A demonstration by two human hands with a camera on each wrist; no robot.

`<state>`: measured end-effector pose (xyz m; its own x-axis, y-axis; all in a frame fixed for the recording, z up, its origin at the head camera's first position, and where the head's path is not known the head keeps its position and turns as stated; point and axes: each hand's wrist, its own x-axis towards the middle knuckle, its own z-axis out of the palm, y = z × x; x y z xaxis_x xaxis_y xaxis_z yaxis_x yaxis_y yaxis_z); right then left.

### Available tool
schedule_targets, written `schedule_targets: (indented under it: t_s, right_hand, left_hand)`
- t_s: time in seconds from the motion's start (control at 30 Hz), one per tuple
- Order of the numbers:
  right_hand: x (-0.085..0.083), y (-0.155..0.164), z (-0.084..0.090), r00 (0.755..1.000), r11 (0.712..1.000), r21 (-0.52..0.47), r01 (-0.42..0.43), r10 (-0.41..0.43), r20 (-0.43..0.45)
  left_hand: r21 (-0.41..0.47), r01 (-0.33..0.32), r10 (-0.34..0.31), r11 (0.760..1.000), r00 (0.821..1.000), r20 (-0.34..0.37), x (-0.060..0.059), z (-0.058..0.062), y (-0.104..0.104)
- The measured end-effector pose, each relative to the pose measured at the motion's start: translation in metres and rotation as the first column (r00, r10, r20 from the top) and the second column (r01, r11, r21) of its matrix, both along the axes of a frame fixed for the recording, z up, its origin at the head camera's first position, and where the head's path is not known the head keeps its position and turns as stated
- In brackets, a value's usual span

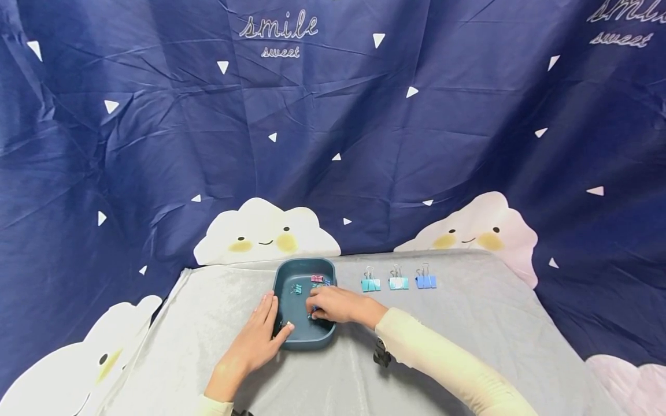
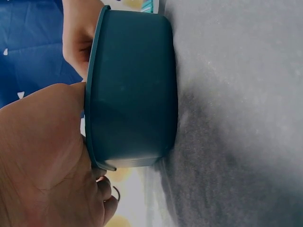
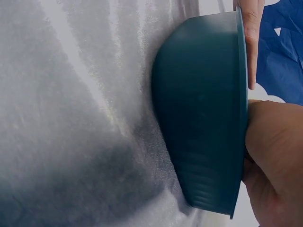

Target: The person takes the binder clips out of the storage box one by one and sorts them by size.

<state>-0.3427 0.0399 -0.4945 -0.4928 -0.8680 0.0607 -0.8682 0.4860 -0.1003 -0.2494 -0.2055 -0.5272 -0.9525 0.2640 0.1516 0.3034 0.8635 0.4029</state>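
A person's right hand [image 1: 333,304] reaches down into a dark teal rounded-rectangular plastic tray [image 1: 285,277], fingers curled over a small blue binder clip [image 1: 314,315] near the tray's front right; the head view is too small to show plainly whether the clip is actually pinched. The left hand [image 1: 258,337] lies flat against the tray's left wall, fingers straight along the outside and thumb hooked over the front rim, steadying it rather than clenching. From the left wrist view, the palm [image 2: 42,156] presses the tray's smooth, matte side wall [image 2: 132,90], which stands on the cloth with its thin lip turned outward. A few more small clips, pink [image 1: 317,278] and teal [image 1: 296,289], lie loose on the tray floor toward its far end. To the tray's right, well apart from both hands, three larger binder clips stand in a row on the cloth with wire handles raised: a teal one [image 1: 370,283], a pale teal-and-white one [image 1: 398,282] and a blue one [image 1: 425,281]. The tray sits near the far edge of a grey, softly napped tablecloth [image 1: 468,323], with open cloth in front and on both sides. A creased navy fabric backdrop [image 1: 156,144] printed with white triangles and smiling clouds hangs behind.
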Motion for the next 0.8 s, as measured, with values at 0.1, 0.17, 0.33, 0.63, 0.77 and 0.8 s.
schedule_targets:
  t_s: [0.1,0.17,0.33,0.63,0.77,0.8]
  right_hand:
    - [0.0003,-0.0005,-0.0008,1.0,1.0,0.001,0.0,0.0,-0.006]
    - [0.0005,-0.0006,-0.0011,1.0,1.0,-0.007,0.001,-0.001,-0.007]
    - [-0.0005,-0.0001,-0.001,1.0,0.998,-0.056,-0.009,0.008,-0.013]
    - [-0.0032,0.004,-0.0003,0.999,0.993,-0.112,-0.032,0.027,-0.039]
    - [-0.0032,0.007,-0.0016,0.998,0.989,-0.144,-0.038,0.032,-0.046]
    - [-0.0032,0.0077,-0.0017,0.998,0.987,-0.153,-0.04,0.033,-0.047]
  left_hand:
    - [0.002,0.0,0.0,1.0,1.0,0.007,0.001,0.0013,0.0001]
    - [0.003,0.002,-0.002,1.0,1.0,0.009,0.0013,0.0017,0.0002]
    - [0.002,-0.001,0.001,1.0,1.0,0.018,0.0,0.0004,-0.0004]
    - [0.01,0.002,-0.002,1.0,1.0,0.03,-0.0006,0.0011,-0.0009]
    - [0.002,0.001,-0.001,1.0,1.0,0.03,-0.0005,0.0,-0.0011]
    - [0.002,0.001,-0.001,1.0,1.0,0.028,-0.0004,-0.0001,-0.001]
